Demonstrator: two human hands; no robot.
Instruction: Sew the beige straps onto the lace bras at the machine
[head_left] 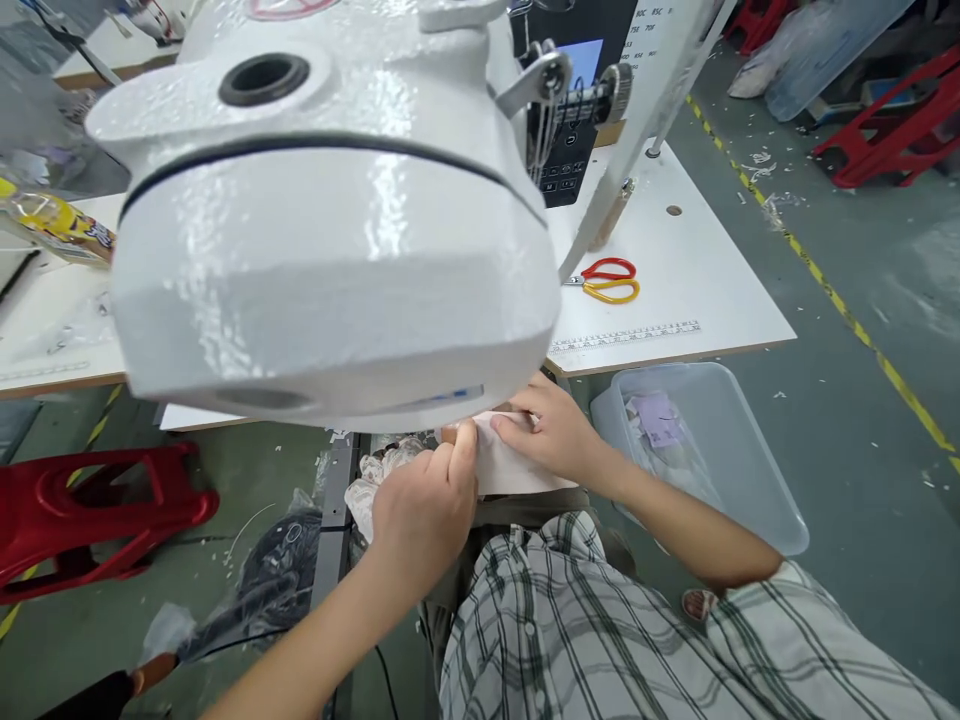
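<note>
A large white sewing machine head (337, 270) fills the upper middle and hides the needle area. Just below its edge, my left hand (427, 490) is closed, thumb and fingers pinching the left side of a pale fabric piece (514, 465). On the right, my right hand (555, 430) grips the same piece, its thumb on top; some fingertips disappear under the machine. Bunched cream lace fabric (375, 480) hangs beside my left hand.
Scissors with red and yellow handles (611, 282) and a clear ruler (630, 336) lie on the white table (712, 270). A clear plastic bin (750, 460) stands at the right. Red stools (97, 510) and a yellow-labelled bottle (64, 228) are at the left.
</note>
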